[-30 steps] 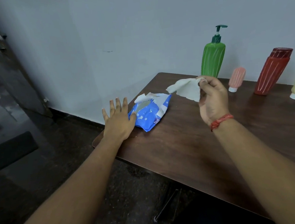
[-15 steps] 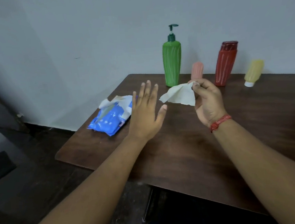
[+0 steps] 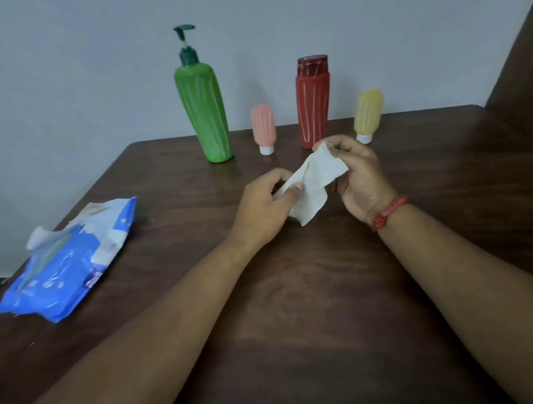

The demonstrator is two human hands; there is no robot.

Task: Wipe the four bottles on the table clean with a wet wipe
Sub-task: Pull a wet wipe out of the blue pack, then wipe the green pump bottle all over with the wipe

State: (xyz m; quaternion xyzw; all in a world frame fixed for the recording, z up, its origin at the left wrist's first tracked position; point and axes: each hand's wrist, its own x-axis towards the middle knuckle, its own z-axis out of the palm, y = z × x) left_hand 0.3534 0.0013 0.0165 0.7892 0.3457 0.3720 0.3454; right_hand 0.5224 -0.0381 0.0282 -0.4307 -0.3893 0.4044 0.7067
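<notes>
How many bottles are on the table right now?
4, in a row by the wall: tall green pump bottle at left, small pink tube bottle, tall red capped bottle, small yellow tube bottle at right. None seem hidden.

Dark wooden table (image 3: 299,310) — pale wall (image 3: 73,73)

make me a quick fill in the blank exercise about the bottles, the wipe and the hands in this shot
1. Both the left hand and the right hand hold the ____.
2. The bottle with a pump on top is ____ in colour.
3. The pink bottle stands between the green pump bottle and the ____ bottle.
4. The blue wet wipe pack lies on the table to the ____ of both hands.

Missing words: wet wipe; green; red; left
</notes>
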